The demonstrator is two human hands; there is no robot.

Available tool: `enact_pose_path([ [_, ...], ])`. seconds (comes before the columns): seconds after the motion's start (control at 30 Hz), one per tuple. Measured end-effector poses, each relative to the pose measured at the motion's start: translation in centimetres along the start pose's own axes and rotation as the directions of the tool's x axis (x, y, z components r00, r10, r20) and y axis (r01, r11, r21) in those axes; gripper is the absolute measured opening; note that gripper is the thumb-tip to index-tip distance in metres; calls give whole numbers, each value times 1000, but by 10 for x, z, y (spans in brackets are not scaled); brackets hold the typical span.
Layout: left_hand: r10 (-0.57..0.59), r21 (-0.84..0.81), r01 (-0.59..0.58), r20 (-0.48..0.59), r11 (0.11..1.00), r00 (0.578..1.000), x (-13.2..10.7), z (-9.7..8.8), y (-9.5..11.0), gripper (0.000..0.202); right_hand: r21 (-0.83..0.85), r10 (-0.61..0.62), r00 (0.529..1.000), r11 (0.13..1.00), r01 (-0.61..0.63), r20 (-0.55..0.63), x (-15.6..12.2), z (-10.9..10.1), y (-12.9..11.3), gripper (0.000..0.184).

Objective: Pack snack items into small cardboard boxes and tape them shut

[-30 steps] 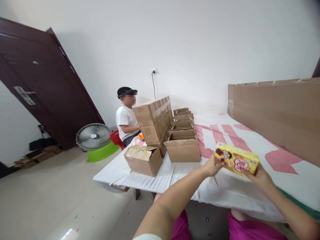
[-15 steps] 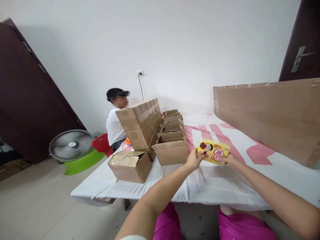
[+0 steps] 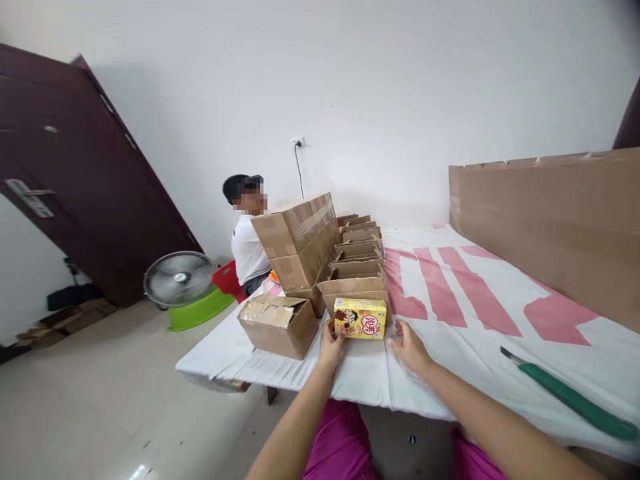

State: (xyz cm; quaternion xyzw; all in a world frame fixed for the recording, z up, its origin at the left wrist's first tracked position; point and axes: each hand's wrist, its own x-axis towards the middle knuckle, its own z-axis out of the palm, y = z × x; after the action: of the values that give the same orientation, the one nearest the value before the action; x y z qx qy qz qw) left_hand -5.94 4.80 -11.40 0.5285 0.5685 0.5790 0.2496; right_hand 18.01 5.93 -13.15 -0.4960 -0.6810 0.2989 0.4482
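Lower centre: my left hand [image 3: 332, 345] grips the yellow box [image 3: 369, 320] by its left end, outside the open cartons [image 3: 353, 287]; right hand [image 3: 411, 347] empty, fingers loosely parted. Mid-frame carton stack [image 3: 299, 243] taped closed.

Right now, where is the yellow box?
In the head view, the yellow box is right of centre, between left hand and right hand, in front of an open carton.

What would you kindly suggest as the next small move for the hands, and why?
I would probably ease the left hand off the yellow box: the box seems to stand upright on the cloth, in front of the nearest open carton, and the right hand is open and apart from it.
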Motion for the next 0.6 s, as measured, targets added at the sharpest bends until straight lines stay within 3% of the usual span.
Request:
enact_pose_path([
  [0.17, -50, 27, 51, -36, 998, 998, -4, -3, -13, 50, -167, -171, 975, 967, 194, 139, -18, 2, -8, 50],
  [0.4, -25, 201, 55, -151, 978, 988, -9, 0, -6, 57, -274, -225, 934, 913, 301, 276, -18, -5, -10, 54],
  [0.5, 16, 298, 57, -237, 953, 971, -13, -3, -2, 49, -322, -236, 917, 883, 341, 323, -19, -4, -11, 57],
  [0.6, 58, 357, 7, -170, 934, 984, -21, -1, 5, 30, -373, -223, 910, 858, 354, 350, -20, -3, -11, 58],
])
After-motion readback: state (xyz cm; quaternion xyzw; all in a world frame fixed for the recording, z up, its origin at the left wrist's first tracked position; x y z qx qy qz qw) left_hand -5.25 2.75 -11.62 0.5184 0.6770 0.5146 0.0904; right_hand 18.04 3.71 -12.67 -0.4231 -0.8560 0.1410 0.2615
